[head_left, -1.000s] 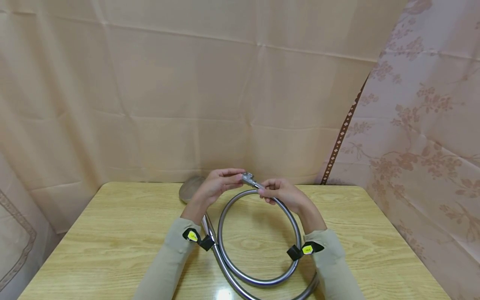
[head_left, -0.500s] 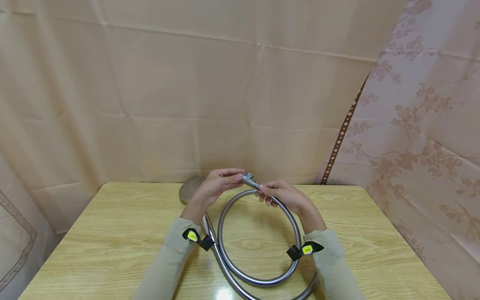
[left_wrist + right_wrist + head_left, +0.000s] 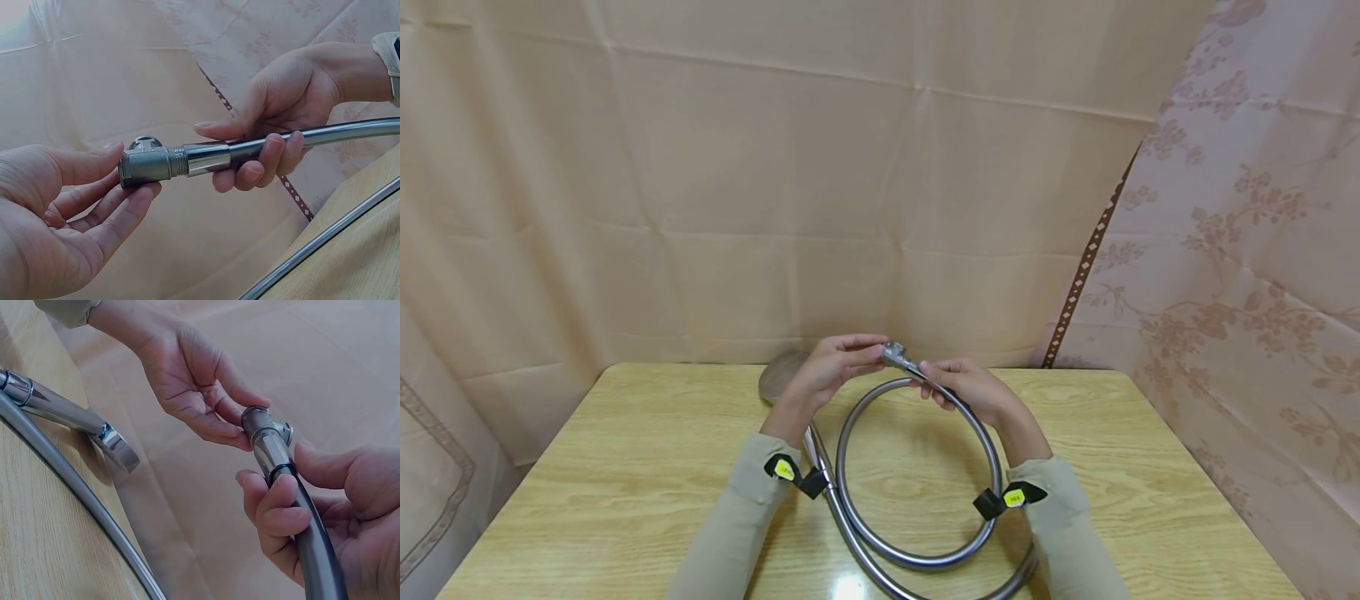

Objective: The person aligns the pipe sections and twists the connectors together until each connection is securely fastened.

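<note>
Between the thumb and fingers of my left hand (image 3: pixel 831 367) is a small metal pipe fitting (image 3: pixel 145 165) with a short side outlet. Some of its thread (image 3: pixel 180 161) shows next to the chrome end nut (image 3: pixel 207 157) of a grey shower hose (image 3: pixel 988 446). My right hand (image 3: pixel 966 390) holds the hose just behind that nut, fingers curled beneath and thumb on top, in line with the fitting. Both hands are raised over the table's far edge. The hose drops in a loop to the table, and its other end joins a chrome shower head (image 3: pixel 778 375), partly behind my left hand.
The pale wooden table (image 3: pixel 647 467) ends at a beige curtain (image 3: pixel 760 208) hanging close behind it. A flowered pink curtain (image 3: pixel 1247 292) hangs on the right. The hose loops lie under and between my forearms.
My right thumb has rolled upward over the hose end and the fingers have shifted round it. The left hand and the fitting stay almost in place; the shower head has not moved.
</note>
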`<state>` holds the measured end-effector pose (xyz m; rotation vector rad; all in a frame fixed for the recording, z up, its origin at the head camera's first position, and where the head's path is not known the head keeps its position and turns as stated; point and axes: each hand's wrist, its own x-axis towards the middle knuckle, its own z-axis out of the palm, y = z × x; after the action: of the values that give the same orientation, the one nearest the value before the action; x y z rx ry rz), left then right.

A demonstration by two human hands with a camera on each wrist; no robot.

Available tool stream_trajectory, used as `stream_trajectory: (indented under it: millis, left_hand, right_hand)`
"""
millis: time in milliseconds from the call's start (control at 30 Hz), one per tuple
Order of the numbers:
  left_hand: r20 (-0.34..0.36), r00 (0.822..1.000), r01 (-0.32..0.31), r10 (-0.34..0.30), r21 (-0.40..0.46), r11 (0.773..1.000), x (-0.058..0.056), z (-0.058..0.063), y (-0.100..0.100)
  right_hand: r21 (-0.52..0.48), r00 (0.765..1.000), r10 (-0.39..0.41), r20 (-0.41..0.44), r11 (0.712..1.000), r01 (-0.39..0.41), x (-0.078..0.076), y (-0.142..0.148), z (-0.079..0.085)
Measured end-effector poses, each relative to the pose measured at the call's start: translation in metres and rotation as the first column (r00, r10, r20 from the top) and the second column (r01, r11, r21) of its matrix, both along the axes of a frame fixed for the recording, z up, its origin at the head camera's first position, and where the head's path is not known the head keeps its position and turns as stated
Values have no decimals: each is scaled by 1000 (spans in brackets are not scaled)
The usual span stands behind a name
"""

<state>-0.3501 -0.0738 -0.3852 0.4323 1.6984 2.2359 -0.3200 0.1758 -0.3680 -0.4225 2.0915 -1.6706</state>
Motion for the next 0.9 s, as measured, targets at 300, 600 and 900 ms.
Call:
stream_trajectory:
  millis: [300, 600, 900]
  left_hand:
    - [-2, 1000, -19, 19, 3, 1000, 0, 0, 0]
    - [10, 1000, -15, 15, 0, 1000, 1, 2, 0]
    - [13, 1000, -14, 14, 18, 1000, 0, 1, 0]
  right_hand:
    - [-44, 999, -43, -9, 998, 43, -1, -1, -2]
    - [-44, 999, -36, 17, 998, 37, -1, 0, -3]
    - [-18, 999, -29, 17, 999, 30, -1, 0, -2]
